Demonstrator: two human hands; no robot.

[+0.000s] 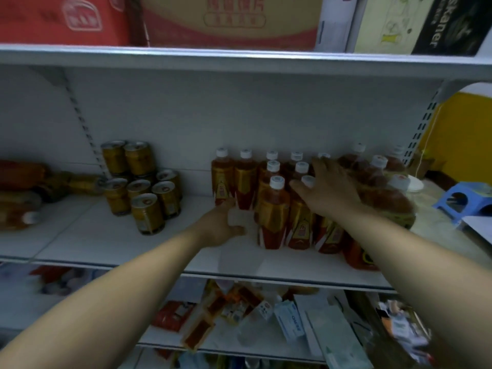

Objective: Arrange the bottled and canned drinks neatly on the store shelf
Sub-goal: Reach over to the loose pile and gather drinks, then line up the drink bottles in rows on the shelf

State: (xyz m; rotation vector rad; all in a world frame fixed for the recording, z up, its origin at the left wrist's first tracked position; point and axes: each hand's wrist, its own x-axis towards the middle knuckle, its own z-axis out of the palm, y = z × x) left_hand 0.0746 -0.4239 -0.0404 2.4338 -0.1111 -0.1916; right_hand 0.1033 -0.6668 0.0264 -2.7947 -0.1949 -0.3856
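Observation:
Several amber tea bottles [274,211] with white caps and gold-red labels stand in rows on the white shelf [106,235]. My right hand [327,190] lies spread over the caps of the right-hand rows, fingers straight. My left hand [221,225] reaches the foot of the two back-left bottles [231,179]. A pale blurred patch sits between its thumb and fingers, and I cannot tell what it is. A shrink-wrapped pack of bottles [383,187] stands to the right, partly behind my right arm. Gold cans [146,211] are clustered to the left, some stacked.
More bottles [21,193] lie on their sides at the far left. Cartons [229,20] fill the shelf above. The lower shelf holds mixed packets and boxes [287,318]. A blue stool [463,201] stands to the right of the shelving.

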